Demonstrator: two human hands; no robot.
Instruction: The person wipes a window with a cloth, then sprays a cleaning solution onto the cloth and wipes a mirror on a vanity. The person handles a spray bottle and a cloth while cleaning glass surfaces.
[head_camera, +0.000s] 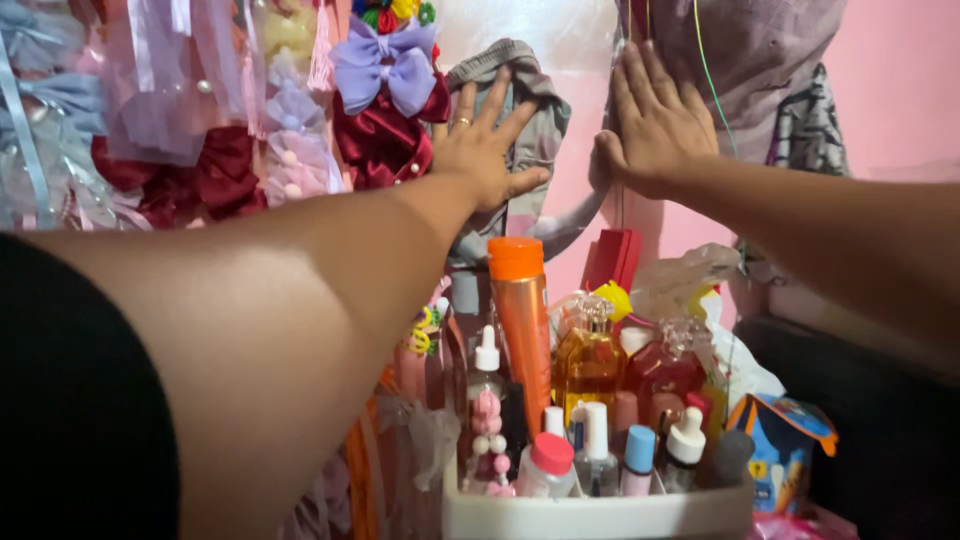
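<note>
My left hand, with a ring on one finger, lies flat with fingers spread against a grey cloth that hangs on the pink wall. My right hand presses flat, fingers together, against a clear plastic sheet and a mauve fabric hanging beside it. Neither hand grips anything. Both arms reach forward over a white tray packed with bottles.
The tray holds a tall orange bottle, amber and red perfume bottles, and several small dropper bottles. Hair bows in lilac, dark red and pale tones hang at left. A red box and plastic bags sit behind.
</note>
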